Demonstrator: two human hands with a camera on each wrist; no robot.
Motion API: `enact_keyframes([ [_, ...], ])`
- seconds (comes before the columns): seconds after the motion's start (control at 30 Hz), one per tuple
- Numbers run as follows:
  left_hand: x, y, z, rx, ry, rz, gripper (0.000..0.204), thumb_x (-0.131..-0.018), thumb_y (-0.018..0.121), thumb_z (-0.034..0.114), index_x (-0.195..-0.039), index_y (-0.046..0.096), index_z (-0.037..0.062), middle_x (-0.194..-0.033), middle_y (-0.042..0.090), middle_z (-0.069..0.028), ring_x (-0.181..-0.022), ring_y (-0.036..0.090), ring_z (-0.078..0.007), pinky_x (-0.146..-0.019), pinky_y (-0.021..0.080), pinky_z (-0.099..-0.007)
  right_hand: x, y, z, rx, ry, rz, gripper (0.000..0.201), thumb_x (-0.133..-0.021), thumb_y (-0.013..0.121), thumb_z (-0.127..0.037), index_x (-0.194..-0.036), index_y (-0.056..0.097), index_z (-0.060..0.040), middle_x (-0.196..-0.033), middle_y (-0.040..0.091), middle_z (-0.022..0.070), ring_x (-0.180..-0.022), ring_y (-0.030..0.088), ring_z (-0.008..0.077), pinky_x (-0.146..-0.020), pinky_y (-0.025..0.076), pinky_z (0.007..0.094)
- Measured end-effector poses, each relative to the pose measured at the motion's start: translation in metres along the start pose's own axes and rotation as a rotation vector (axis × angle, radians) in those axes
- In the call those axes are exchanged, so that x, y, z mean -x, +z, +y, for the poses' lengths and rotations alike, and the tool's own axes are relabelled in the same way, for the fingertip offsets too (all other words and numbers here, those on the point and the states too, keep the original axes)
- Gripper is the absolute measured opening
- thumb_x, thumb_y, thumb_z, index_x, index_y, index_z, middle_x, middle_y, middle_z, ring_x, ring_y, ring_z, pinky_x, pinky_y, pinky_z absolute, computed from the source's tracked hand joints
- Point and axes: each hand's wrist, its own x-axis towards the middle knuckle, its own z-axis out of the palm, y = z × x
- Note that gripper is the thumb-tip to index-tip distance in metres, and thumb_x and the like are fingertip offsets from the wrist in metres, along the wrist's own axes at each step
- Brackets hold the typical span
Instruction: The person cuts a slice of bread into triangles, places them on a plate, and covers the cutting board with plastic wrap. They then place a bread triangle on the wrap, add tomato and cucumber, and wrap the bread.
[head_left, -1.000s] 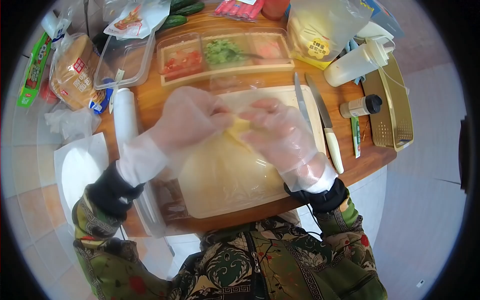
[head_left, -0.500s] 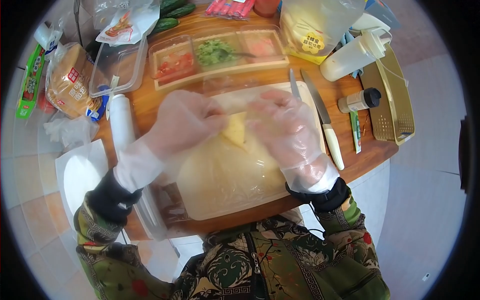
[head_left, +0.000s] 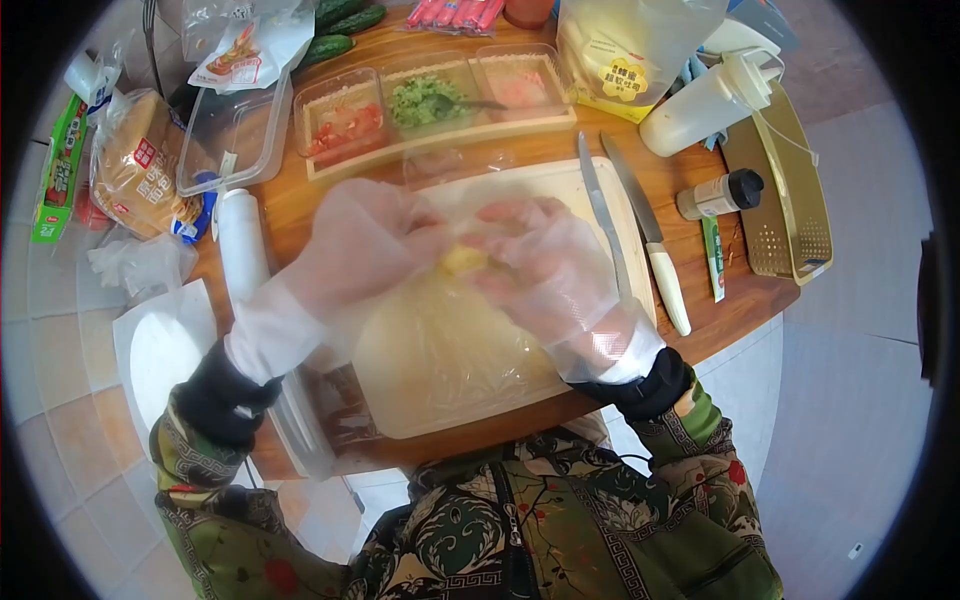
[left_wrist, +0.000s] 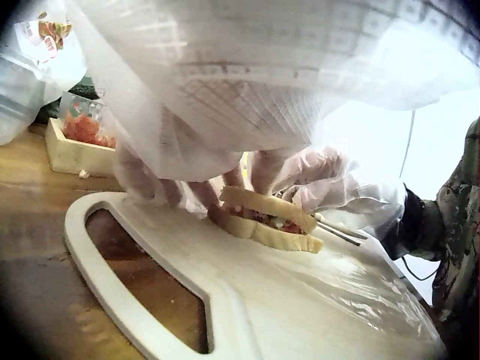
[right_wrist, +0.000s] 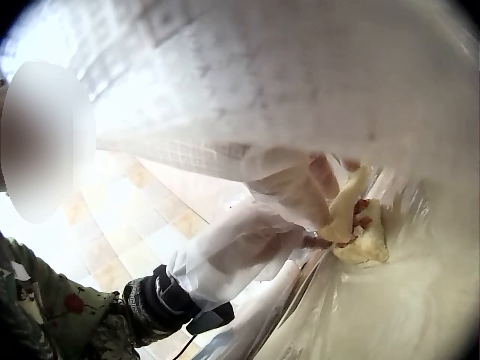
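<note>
A small folded sandwich (left_wrist: 262,225) of pale yellow bread sits between both hands, close over the white cutting board (head_left: 400,400). Red and green bits of filling show at its open side. My left hand (head_left: 365,240), in a clear plastic glove, pinches the sandwich from the left. From the other side the gloved fingers of my right hand (head_left: 545,265) press its edges together. The glove cuffs cover much of both wrist views. In the right wrist view, the sandwich (right_wrist: 364,232) shows its filling between the bread layers. Clear plastic film (head_left: 470,350) lies wrinkled over the board.
Two knives, one with a cream handle (head_left: 668,288), lie at the board's right. Behind is a wooden holder (head_left: 440,142) of chopped fillings. A squeeze bottle (head_left: 700,110), seasoning jar (head_left: 720,195) and gold basket (head_left: 790,190) stand right; bagged bread (head_left: 145,165) and a white roll (head_left: 243,240) left.
The right hand moved off the sandwich, leaving a yellow bread corner in sight, then came back against it. The left hand kept its grip. The head view shifted slightly.
</note>
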Motion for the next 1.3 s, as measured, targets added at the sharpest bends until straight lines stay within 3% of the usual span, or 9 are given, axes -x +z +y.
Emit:
enact_keyframes([
  [0.07, 0.001, -0.005, 0.001, 0.003, -0.007, -0.03, 0.026, -0.087, 0.068, 0.032, -0.084, 0.076, 0.0078, -0.074, 0.068, -0.0167, -0.068, 0.068, -0.0313, -0.064, 0.052, -0.039, 0.0, 0.0, 0.0, 0.019, 0.005, -0.015, 0.035, -0.082, 0.077, -0.028, -0.114, 0.076, -0.0167, -0.119, 0.07, 0.012, -0.104, 0.065, 0.038, -0.09, 0.054, 0.0447],
  [0.13, 0.005, -0.013, 0.005, 0.232, -0.151, -0.046, 0.022, -0.094, 0.069, 0.017, -0.1, 0.076, -0.0025, -0.076, 0.064, 0.0024, -0.069, 0.053, -0.0053, -0.062, 0.044, -0.0257, 0.0, 0.001, -0.001, 0.021, 0.011, -0.018, 0.036, -0.081, 0.077, -0.028, -0.114, 0.076, -0.0152, -0.119, 0.071, 0.0124, -0.104, 0.065, 0.0387, -0.091, 0.054, 0.0448],
  [0.27, 0.011, -0.02, 0.007, 0.36, -0.203, 0.023, 0.023, -0.097, 0.066, 0.017, -0.105, 0.075, -0.0031, -0.081, 0.065, 0.0045, -0.073, 0.053, -0.0049, -0.064, 0.044, -0.0246, 0.001, 0.003, -0.001, 0.005, 0.002, 0.002, 0.036, -0.081, 0.077, -0.028, -0.114, 0.076, -0.0136, -0.119, 0.071, 0.0125, -0.104, 0.066, 0.039, -0.09, 0.054, 0.0451],
  [0.37, 0.013, -0.022, 0.006, 0.37, -0.211, 0.048, 0.024, -0.096, 0.068, 0.017, -0.107, 0.076, -0.0031, -0.082, 0.069, 0.0006, -0.075, 0.057, -0.0068, -0.066, 0.046, -0.0252, 0.0, 0.002, -0.001, 0.031, -0.002, -0.012, 0.036, -0.081, 0.077, -0.029, -0.114, 0.076, -0.0131, -0.119, 0.071, 0.0127, -0.104, 0.066, 0.0391, -0.09, 0.054, 0.0449],
  [0.57, 0.015, -0.014, -0.004, 0.229, 0.02, 0.017, 0.026, -0.085, 0.077, 0.012, -0.107, 0.076, -0.0012, -0.1, 0.074, -0.0114, -0.086, 0.068, -0.016, -0.075, 0.053, -0.0284, 0.001, 0.002, -0.002, 0.037, -0.002, 0.003, 0.037, -0.081, 0.078, -0.029, -0.115, 0.076, -0.0136, -0.118, 0.071, 0.0123, -0.104, 0.066, 0.0379, -0.09, 0.055, 0.0443],
  [0.73, 0.015, -0.011, -0.003, -0.245, 0.32, 0.092, 0.029, -0.076, 0.079, 0.012, -0.104, 0.077, 0.0081, -0.105, 0.072, -0.0119, -0.097, 0.069, -0.0285, -0.083, 0.056, -0.0376, 0.001, 0.003, -0.001, 0.027, -0.006, 0.018, 0.037, -0.08, 0.078, -0.027, -0.114, 0.076, -0.0147, -0.117, 0.071, 0.0127, -0.104, 0.067, 0.0374, -0.088, 0.055, 0.0438],
  [0.83, 0.013, -0.005, -0.008, -0.262, 0.344, 0.076, 0.033, -0.074, 0.079, 0.014, -0.107, 0.075, 0.0114, -0.106, 0.071, -0.0119, -0.1, 0.068, -0.0326, -0.085, 0.055, -0.04, 0.0, 0.0, -0.002, 0.009, -0.027, 0.03, 0.035, -0.08, 0.078, -0.026, -0.114, 0.076, -0.0151, -0.116, 0.071, 0.0131, -0.102, 0.067, 0.0381, -0.087, 0.055, 0.044],
  [1.17, 0.012, -0.002, -0.012, -0.167, 0.378, 0.014, 0.029, -0.078, 0.081, 0.011, -0.106, 0.072, 0.0097, -0.108, 0.069, -0.0113, -0.102, 0.066, -0.0329, -0.087, 0.054, -0.0399, 0.0, 0.003, 0.01, -0.111, -0.003, 0.129, 0.023, -0.083, 0.076, -0.023, -0.104, 0.079, -0.0147, -0.11, 0.073, 0.0144, -0.094, 0.069, 0.0362, -0.083, 0.056, 0.0434],
  [1.3, 0.011, -0.004, -0.011, -0.161, 0.408, 0.043, 0.031, -0.076, 0.083, 0.009, -0.105, 0.072, 0.0095, -0.104, 0.07, -0.0128, -0.096, 0.068, -0.0343, -0.081, 0.056, -0.0398, 0.002, -0.001, 0.006, -0.171, 0.0, 0.095, 0.024, -0.082, 0.077, -0.022, -0.104, 0.079, -0.0147, -0.104, 0.073, 0.0151, -0.094, 0.07, 0.0345, -0.082, 0.056, 0.0423],
])
